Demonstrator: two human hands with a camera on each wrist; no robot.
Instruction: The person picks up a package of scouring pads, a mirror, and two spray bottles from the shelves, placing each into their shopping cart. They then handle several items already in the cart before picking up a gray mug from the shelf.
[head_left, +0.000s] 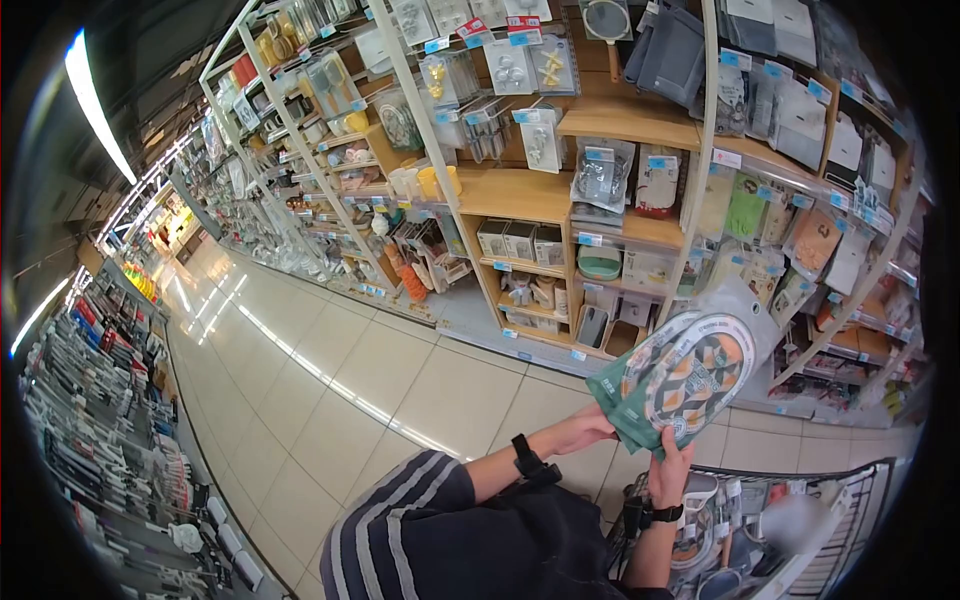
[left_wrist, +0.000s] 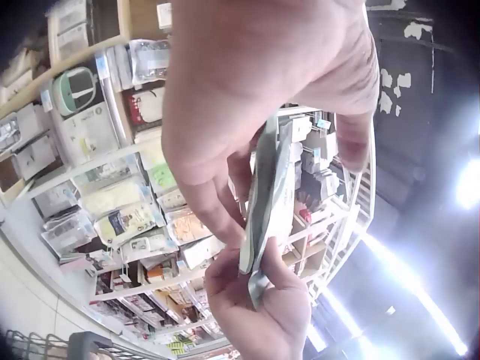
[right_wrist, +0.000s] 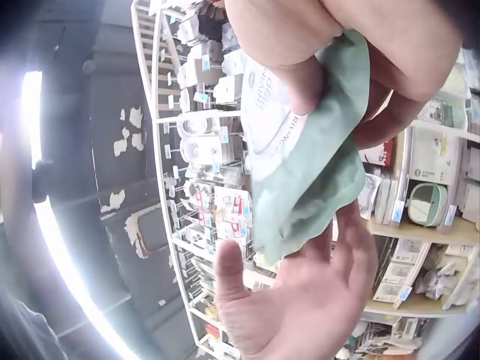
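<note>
Fingers of the right hand (head_left: 670, 470): closed in a pinch on a packet (head_left: 690, 375); our right thumb (right_wrist: 304, 86) lies across its printed face and the other fingers (right_wrist: 397, 120) sit behind it, with green film between them.
Fingers of the left hand (head_left: 583, 430): extended rather than curled, touching the back of the packet at its lower edge; our left thumb (right_wrist: 229, 270) stands well apart from the film, so nothing is pinched on this side.
Packet: held out in front of us above the floor (head_left: 420, 365), tilted, with its green lower end at our hands and its paler end pointing up and away to the right. Its face, turned toward us, carries a white-bordered oval filled with dark, orange and white shapes. From the left wrist we see it nearly edge-on, thin and slightly wavy.
Wrists: a black band (head_left: 527, 458) on our left, another black band (head_left: 665, 514) on our right.
Sleeve (head_left: 395, 530): dark, with pale stripes, on our left arm.
Cart (head_left: 860, 505): wire-sided, below and beside our right hand, loaded with packaged goods too crowded to name.
Shelves (head_left: 515, 195): wooden boards between white posts, beyond the packet, carrying wrapped wares and blue price tags.
</note>
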